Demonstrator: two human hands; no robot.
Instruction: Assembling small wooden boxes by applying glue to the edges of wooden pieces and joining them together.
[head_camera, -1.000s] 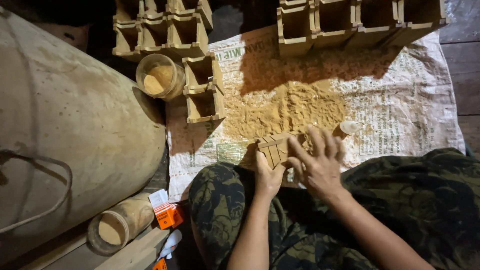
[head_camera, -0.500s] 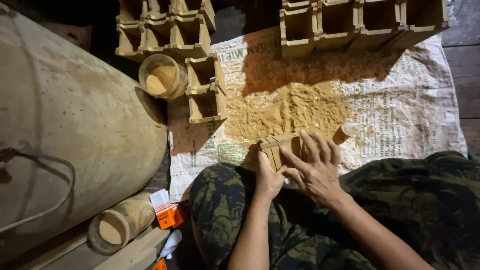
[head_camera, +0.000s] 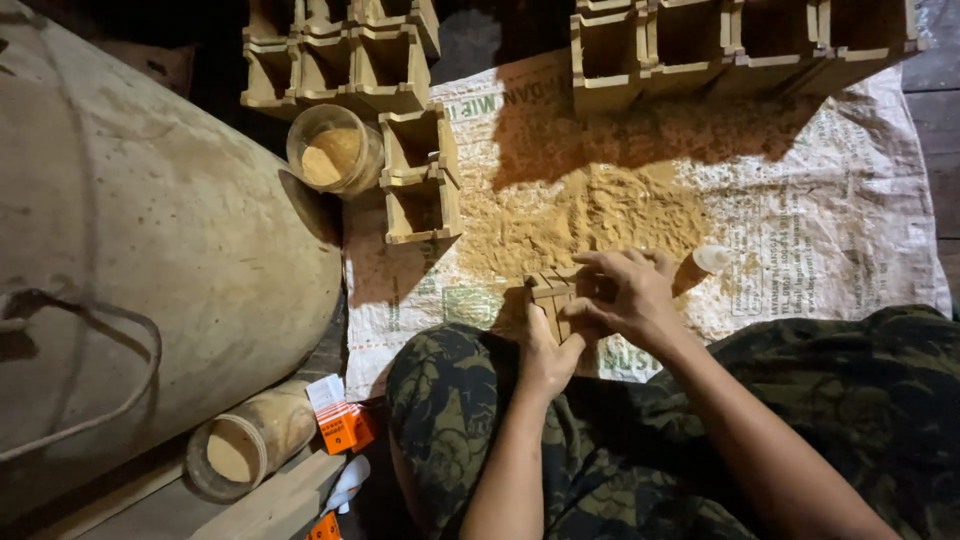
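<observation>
Both hands grip a small slatted wooden box (head_camera: 556, 296): left hand (head_camera: 545, 352) cups it underneath, right hand (head_camera: 628, 296) curls over top. Just beyond them, grainy sawdust (head_camera: 580, 215) covers a woven sack (head_camera: 820, 230).

One head-worn view looks steeply down, close over the lap, floor sacking (head_camera: 800, 230) filling the upper frame; dark edges perhaps hide more.

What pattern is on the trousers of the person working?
Dark green camouflage on the trousers, seen in the head view.
</observation>
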